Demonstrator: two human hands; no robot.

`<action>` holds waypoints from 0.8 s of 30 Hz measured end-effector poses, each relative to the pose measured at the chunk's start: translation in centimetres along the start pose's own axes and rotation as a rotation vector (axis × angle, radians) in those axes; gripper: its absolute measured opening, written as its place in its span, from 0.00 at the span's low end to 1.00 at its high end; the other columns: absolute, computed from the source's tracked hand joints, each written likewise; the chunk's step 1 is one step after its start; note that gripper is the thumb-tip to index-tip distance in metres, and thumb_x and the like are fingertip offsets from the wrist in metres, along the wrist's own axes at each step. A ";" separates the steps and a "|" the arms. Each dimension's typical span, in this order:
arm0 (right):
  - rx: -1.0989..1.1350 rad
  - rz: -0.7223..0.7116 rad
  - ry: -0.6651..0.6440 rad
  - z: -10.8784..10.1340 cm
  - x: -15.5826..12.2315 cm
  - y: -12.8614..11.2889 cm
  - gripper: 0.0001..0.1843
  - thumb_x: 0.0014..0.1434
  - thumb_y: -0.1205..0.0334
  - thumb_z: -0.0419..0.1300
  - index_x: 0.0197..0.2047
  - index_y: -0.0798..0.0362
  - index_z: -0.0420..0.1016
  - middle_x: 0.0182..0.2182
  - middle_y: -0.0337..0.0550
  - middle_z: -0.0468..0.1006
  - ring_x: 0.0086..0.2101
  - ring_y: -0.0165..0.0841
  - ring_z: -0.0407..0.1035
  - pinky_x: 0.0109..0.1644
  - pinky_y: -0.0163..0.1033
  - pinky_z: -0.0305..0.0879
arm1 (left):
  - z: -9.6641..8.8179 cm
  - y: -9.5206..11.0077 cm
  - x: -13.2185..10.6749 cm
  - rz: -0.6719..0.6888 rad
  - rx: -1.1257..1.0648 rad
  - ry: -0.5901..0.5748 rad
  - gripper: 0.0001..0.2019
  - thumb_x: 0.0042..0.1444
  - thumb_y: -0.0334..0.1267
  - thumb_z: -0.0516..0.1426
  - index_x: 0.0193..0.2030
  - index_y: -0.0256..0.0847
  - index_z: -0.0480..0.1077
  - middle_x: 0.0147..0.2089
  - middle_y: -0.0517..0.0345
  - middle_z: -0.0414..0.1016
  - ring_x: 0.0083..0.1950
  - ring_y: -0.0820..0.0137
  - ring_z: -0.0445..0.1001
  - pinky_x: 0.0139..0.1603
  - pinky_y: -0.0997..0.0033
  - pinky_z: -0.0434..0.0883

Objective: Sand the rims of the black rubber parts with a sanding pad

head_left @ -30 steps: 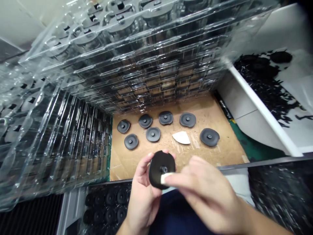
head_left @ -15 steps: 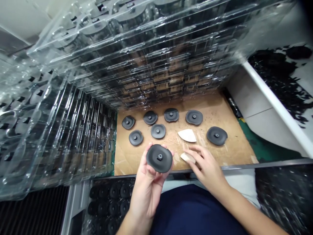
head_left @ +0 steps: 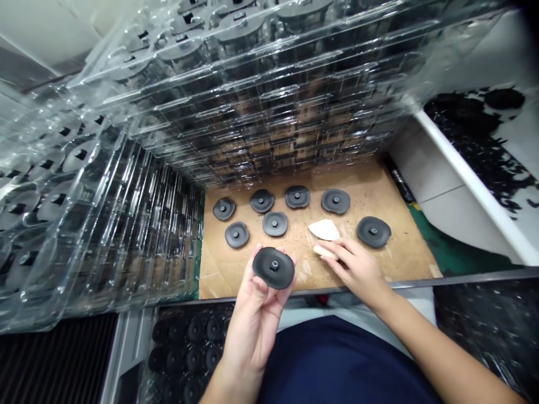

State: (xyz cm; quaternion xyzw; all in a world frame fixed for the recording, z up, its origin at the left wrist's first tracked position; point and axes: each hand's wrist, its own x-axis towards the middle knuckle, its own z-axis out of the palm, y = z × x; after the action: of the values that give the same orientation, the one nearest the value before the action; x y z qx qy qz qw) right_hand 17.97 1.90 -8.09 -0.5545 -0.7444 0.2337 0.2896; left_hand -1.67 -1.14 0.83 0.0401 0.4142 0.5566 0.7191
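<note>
A black, rounded disc-like part with a small raised stud at its centre rests on the fingers of my left hand, which grips it by the rim, stud side up. My right hand pinches a small cream-coloured piece, possibly a sponge or pad, partly hidden by the fingers. Just beyond those fingertips lies a flat white pad with a pointed end. Several similar black parts lie stud up on the brown cardboard, one of them to the right of the white pad.
Tall stacks of clear plastic trays holding black parts stand behind and to the left of the cardboard. At right, a white-edged bin wall borders a surface with black scraps. A filled tray sits below the front edge.
My right hand has moved slightly away from me with the cream piece, closer to the white pad. My left hand still holds the black part in nearly the same place.
</note>
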 end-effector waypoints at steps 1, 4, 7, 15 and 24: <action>0.023 0.002 -0.003 -0.5 0.3 -0.4 0.13 0.63 0.60 0.52 0.47 0.54 0.74 0.36 0.47 0.76 0.37 0.36 0.71 0.44 0.42 0.68 | 0.0 0.0 -0.1 -0.004 0.002 -0.006 0.17 0.53 0.39 0.59 0.50 0.45 0.70 0.52 0.50 0.76 0.53 0.57 0.73 0.54 0.63 0.71; 0.085 0.038 0.020 -2.8 1.3 -3.1 0.11 0.62 0.62 0.53 0.45 0.54 0.73 0.33 0.43 0.76 0.27 0.30 0.69 0.33 0.36 0.69 | 0.0 -0.3 -0.2 -0.013 0.007 -0.024 0.18 0.52 0.40 0.60 0.51 0.46 0.69 0.52 0.50 0.76 0.53 0.58 0.73 0.54 0.63 0.71; 0.247 -0.028 0.077 -4.9 2.3 -7.0 0.10 0.61 0.66 0.55 0.46 0.51 0.72 0.38 0.42 0.77 0.31 0.29 0.70 0.34 0.34 0.68 | 0.2 -0.7 -0.2 0.000 0.025 -0.035 0.19 0.48 0.40 0.63 0.49 0.48 0.70 0.51 0.53 0.77 0.51 0.63 0.75 0.51 0.68 0.72; 0.226 -0.255 0.049 -6.1 3.4 -10.6 0.13 0.59 0.76 0.54 0.43 0.54 0.75 0.35 0.42 0.80 0.34 0.32 0.69 0.39 0.39 0.62 | 0.1 -0.9 -0.5 -0.050 0.044 0.020 0.24 0.38 0.34 0.68 0.45 0.48 0.73 0.43 0.61 0.79 0.41 0.71 0.78 0.43 0.78 0.74; 0.457 0.308 0.032 -4.2 2.4 -5.7 0.09 0.59 0.60 0.57 0.40 0.50 0.77 0.40 0.41 0.78 0.36 0.33 0.70 0.36 0.36 0.63 | 0.1 0.6 -0.8 -0.038 0.076 -0.006 0.23 0.38 0.42 0.68 0.45 0.54 0.73 0.48 0.61 0.79 0.47 0.64 0.77 0.48 0.71 0.73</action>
State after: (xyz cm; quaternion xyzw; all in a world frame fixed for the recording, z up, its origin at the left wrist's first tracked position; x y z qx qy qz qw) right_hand 16.43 2.72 -0.87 -0.5853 -0.5744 0.4279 0.3800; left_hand -2.03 -1.54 1.66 0.0612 0.4333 0.5268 0.7287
